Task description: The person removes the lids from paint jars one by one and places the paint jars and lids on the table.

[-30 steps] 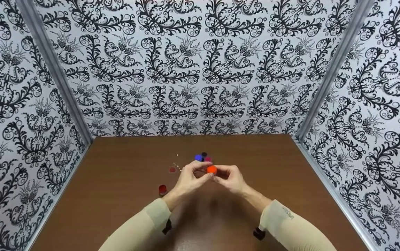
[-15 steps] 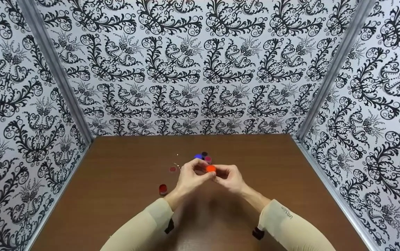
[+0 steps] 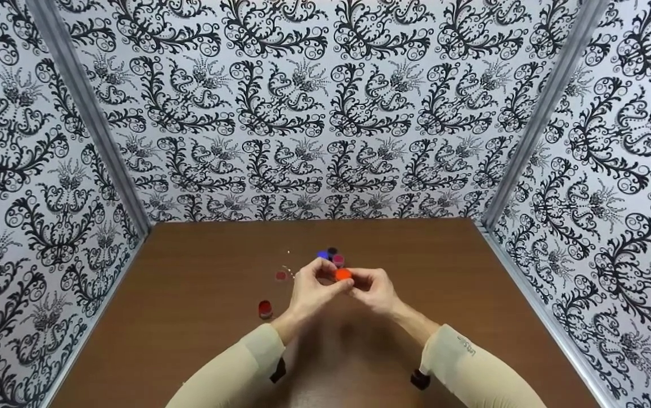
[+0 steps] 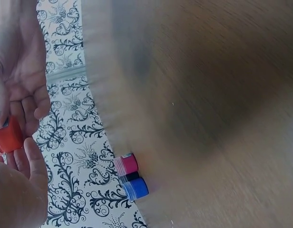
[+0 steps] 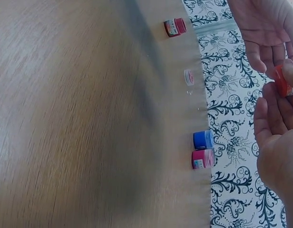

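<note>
Both hands hold a small orange paint jar (image 3: 343, 275) above the middle of the table. The left hand (image 3: 312, 287) pinches it between thumb and fingers, the thumb in front near its top. From the other side the right hand (image 3: 379, 292) grips it, its fingertips partly hidden behind the jar and the left thumb. Seen from the left wrist, the orange jar (image 4: 8, 135) lies between the two hands. To the left, a red paint jar (image 3: 265, 309) stands without a lid, and a small round lid (image 3: 281, 276) with red inside lies beyond it.
A blue jar (image 3: 323, 255), a black jar (image 3: 333, 251) and a pink jar (image 3: 338, 259) stand close together just beyond the hands. Tiny pale bits (image 3: 288, 271) lie near the lid. Patterned walls (image 3: 325, 141) enclose the brown table (image 3: 189, 340).
The orange jar has shifted slightly left and tilted a little within the fingers. The left thumb has moved across its front. The things on the table have stayed in place.
</note>
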A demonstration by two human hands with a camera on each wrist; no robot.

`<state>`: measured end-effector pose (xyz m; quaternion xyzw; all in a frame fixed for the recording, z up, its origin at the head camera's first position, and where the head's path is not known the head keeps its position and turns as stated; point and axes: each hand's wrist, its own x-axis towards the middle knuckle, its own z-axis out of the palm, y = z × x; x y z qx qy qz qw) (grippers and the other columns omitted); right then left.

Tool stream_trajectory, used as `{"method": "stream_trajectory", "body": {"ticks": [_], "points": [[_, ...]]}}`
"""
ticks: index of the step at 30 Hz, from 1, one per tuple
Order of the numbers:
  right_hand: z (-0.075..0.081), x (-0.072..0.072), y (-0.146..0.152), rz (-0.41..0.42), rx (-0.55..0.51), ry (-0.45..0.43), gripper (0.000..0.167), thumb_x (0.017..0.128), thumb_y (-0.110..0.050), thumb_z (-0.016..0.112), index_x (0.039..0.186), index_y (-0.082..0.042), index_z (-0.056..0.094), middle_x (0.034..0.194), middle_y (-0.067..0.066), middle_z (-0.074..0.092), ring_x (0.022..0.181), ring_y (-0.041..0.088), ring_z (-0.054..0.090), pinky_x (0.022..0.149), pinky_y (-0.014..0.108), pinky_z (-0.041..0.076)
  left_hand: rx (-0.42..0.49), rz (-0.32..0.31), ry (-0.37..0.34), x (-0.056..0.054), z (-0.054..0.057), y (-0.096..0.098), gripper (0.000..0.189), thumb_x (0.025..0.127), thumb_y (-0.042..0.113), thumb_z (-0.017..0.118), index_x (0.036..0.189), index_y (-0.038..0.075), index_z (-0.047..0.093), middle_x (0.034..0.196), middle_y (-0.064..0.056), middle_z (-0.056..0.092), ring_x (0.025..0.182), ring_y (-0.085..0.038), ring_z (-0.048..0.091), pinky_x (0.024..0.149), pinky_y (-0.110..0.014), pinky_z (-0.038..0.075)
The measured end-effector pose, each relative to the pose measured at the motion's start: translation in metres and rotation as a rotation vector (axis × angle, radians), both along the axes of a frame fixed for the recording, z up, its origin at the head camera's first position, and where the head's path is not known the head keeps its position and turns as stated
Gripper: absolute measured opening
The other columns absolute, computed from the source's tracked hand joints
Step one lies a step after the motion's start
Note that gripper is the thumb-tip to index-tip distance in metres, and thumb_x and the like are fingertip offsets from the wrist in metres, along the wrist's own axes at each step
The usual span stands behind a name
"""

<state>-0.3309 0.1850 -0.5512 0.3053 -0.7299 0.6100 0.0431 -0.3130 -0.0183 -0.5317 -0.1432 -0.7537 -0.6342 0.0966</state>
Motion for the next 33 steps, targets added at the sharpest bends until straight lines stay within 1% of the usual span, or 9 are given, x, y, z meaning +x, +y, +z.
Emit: {"method": "stream_trajectory", "body": {"ticks": [4, 8, 11, 14, 17, 20, 24, 29, 33], "points": [[0.0008, -0.0005, 0.0001, 0.005, -0.003, 0.002, 0.034, 0.098, 0.007, 0.078, 0.129, 0.019, 0.073, 0.123, 0.042, 0.076, 0.102, -0.001, 0.079, 0.088, 0.018, 0.065, -0.003, -0.014, 0.006, -0.0001, 0.0008, -0.0007, 0.037, 0.087, 0.022, 0.098, 0.112, 0.006, 0.076, 0.104, -0.012, 0.081, 0.091, -0.014, 0.076, 0.087, -0.031, 0.068], [0.0014, -0.0012, 0.0004, 0.006, 0.000, 0.018, 0.034, 0.097, 0.006, 0.080, 0.129, 0.018, 0.074, 0.121, 0.041, 0.077, 0.102, -0.001, 0.079, 0.088, 0.020, 0.066, -0.025, -0.067, 0.037, -0.0011, 0.0019, -0.0036, 0.037, 0.094, 0.022, 0.092, 0.125, 0.006, 0.078, 0.109, -0.015, 0.081, 0.094, -0.014, 0.076, 0.088, -0.026, 0.066], [0.0017, -0.0017, 0.0004, 0.007, 0.002, 0.020, 0.035, 0.097, 0.006, 0.081, 0.129, 0.017, 0.075, 0.122, 0.041, 0.077, 0.104, -0.001, 0.079, 0.090, 0.022, 0.066, -0.068, -0.102, 0.076, -0.0018, 0.0018, -0.0065, 0.038, 0.099, 0.020, 0.086, 0.134, 0.007, 0.078, 0.114, -0.017, 0.081, 0.097, -0.014, 0.075, 0.088, -0.021, 0.063], [0.0014, -0.0017, 0.0004, 0.012, 0.000, 0.017, 0.035, 0.096, 0.008, 0.080, 0.129, 0.017, 0.074, 0.122, 0.042, 0.076, 0.104, -0.001, 0.078, 0.091, 0.021, 0.065, -0.105, -0.124, 0.110, -0.0025, 0.0005, -0.0086, 0.040, 0.100, 0.016, 0.083, 0.138, 0.007, 0.078, 0.117, -0.017, 0.079, 0.099, -0.015, 0.075, 0.088, -0.020, 0.063], [0.0009, -0.0012, 0.0001, 0.015, -0.004, 0.009, 0.035, 0.096, 0.010, 0.080, 0.129, 0.018, 0.073, 0.121, 0.043, 0.076, 0.103, -0.002, 0.078, 0.090, 0.018, 0.065, -0.128, -0.133, 0.122, -0.0028, -0.0004, -0.0091, 0.038, 0.100, 0.013, 0.082, 0.138, 0.006, 0.079, 0.117, -0.018, 0.076, 0.101, -0.016, 0.074, 0.088, -0.019, 0.063], [0.0002, -0.0009, 0.0004, 0.013, -0.006, 0.005, 0.035, 0.096, 0.010, 0.079, 0.129, 0.019, 0.073, 0.120, 0.043, 0.076, 0.102, -0.002, 0.078, 0.088, 0.018, 0.065, -0.122, -0.137, 0.109, -0.0021, -0.0001, -0.0086, 0.035, 0.100, 0.012, 0.082, 0.134, 0.006, 0.080, 0.116, -0.018, 0.075, 0.100, -0.014, 0.074, 0.086, -0.018, 0.062], [-0.0001, -0.0007, 0.0006, 0.010, 0.003, 0.008, 0.035, 0.097, 0.007, 0.080, 0.130, 0.018, 0.073, 0.121, 0.042, 0.076, 0.104, -0.002, 0.079, 0.089, 0.019, 0.065, -0.100, -0.136, 0.101, -0.0005, 0.0008, -0.0077, 0.032, 0.100, 0.013, 0.083, 0.129, 0.002, 0.080, 0.114, -0.020, 0.075, 0.094, -0.014, 0.073, 0.083, -0.019, 0.062], [0.0001, -0.0001, 0.0008, 0.002, 0.012, -0.013, 0.036, 0.098, 0.005, 0.080, 0.131, 0.017, 0.073, 0.123, 0.041, 0.076, 0.104, -0.002, 0.079, 0.091, 0.019, 0.065, -0.093, -0.109, 0.075, -0.0001, 0.0016, -0.0063, 0.032, 0.096, 0.017, 0.088, 0.123, 0.002, 0.078, 0.111, -0.018, 0.080, 0.089, -0.012, 0.071, 0.082, -0.020, 0.061], [-0.0002, 0.0003, 0.0007, -0.007, 0.011, -0.023, 0.036, 0.097, 0.007, 0.080, 0.130, 0.018, 0.073, 0.123, 0.041, 0.076, 0.103, -0.002, 0.079, 0.090, 0.018, 0.064, -0.055, -0.087, 0.048, -0.0004, 0.0006, -0.0036, 0.033, 0.093, 0.018, 0.091, 0.117, 0.002, 0.076, 0.105, -0.019, 0.081, 0.087, -0.013, 0.072, 0.081, -0.021, 0.062]]}}
